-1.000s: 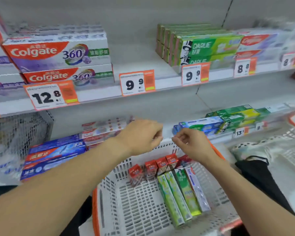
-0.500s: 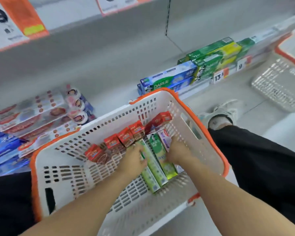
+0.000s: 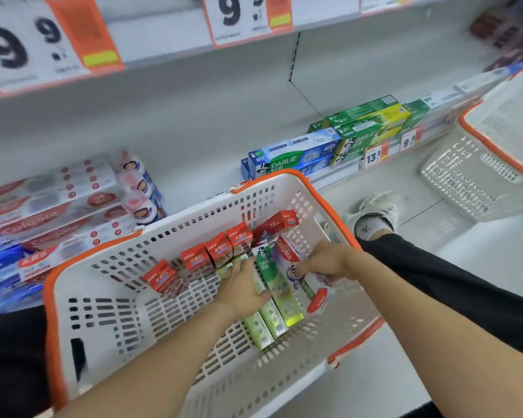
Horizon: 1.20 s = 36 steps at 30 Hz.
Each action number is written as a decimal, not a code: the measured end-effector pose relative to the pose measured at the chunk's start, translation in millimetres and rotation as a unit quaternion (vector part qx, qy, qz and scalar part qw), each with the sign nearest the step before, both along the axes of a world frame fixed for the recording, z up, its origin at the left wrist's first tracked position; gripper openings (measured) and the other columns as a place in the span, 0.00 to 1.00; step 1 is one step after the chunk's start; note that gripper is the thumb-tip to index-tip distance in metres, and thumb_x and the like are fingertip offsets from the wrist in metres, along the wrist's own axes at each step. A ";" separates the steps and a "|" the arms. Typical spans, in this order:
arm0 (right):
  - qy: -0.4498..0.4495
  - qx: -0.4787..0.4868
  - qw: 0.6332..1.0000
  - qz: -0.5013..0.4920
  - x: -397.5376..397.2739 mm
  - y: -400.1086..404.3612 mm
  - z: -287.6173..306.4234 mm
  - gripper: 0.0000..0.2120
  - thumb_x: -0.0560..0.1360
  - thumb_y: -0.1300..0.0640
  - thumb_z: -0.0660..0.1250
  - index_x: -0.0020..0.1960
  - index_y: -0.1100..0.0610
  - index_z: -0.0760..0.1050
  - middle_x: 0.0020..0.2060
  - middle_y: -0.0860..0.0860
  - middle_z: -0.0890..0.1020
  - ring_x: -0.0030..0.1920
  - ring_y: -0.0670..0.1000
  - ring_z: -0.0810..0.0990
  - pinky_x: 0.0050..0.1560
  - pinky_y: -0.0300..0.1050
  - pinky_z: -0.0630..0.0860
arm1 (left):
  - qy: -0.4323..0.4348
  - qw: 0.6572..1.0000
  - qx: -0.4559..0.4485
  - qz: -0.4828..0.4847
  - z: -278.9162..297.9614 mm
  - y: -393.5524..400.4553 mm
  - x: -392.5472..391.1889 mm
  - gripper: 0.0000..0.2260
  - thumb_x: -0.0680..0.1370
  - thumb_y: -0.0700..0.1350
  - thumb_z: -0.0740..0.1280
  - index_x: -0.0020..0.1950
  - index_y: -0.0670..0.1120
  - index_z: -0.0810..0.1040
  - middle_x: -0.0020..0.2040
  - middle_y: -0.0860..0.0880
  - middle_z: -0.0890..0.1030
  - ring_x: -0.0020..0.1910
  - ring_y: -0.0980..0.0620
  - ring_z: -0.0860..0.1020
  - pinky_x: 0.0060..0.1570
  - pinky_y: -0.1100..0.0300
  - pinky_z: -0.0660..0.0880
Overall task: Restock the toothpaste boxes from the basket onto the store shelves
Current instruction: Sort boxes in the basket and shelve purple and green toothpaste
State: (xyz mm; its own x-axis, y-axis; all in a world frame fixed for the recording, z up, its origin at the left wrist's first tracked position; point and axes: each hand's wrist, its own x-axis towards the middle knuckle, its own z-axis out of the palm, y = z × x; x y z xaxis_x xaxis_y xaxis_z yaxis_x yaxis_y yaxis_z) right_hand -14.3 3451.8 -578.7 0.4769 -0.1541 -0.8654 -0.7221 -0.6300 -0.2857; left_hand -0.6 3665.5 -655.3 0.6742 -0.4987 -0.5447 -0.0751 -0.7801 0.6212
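A white basket with an orange rim (image 3: 82, 297) sits in front of me. Several red toothpaste boxes (image 3: 218, 251) stand on end along its far wall. Green Darlie boxes (image 3: 272, 300) lie flat in the middle. My left hand (image 3: 243, 289) rests on the green boxes with its fingers curled over them. My right hand (image 3: 326, 260) grips the white and purple Colgate 360 box (image 3: 293, 267), which is tilted up off the basket floor.
The lower shelf holds Colgate boxes (image 3: 49, 206) at left and Darlie boxes (image 3: 293, 158) at right, with a bare gap between them. A second white basket (image 3: 477, 170) lies on the floor at right. My shoe (image 3: 375, 212) rests beside the basket.
My view dropped from the upper shelves to the basket. Both hands went down into it. My right hand has closed on the Colgate 360 box and tipped it up.
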 end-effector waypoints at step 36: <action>-0.676 0.281 0.678 0.057 106.7 205.2 336.5 0.18 0.69 0.58 0.71 0.59 0.53 0.79 0.52 0.43 0.86 0.47 0.40 0.83 0.47 0.31 0.77 | -0.662 0.628 -0.220 0.345 400.9 273.0 57.4 0.27 0.79 0.50 0.65 0.75 0.41 0.64 0.64 0.47 0.72 0.65 0.49 0.71 0.68 0.57 0.65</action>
State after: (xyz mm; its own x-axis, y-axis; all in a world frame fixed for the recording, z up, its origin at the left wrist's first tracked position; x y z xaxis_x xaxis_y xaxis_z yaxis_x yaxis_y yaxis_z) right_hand 92.5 3657.0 -242.1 0.8744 0.1234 0.4693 0.4848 -0.1765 -0.8567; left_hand 56.8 3938.5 -254.4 0.5291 0.2549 0.8093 -0.4918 -0.6851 0.5373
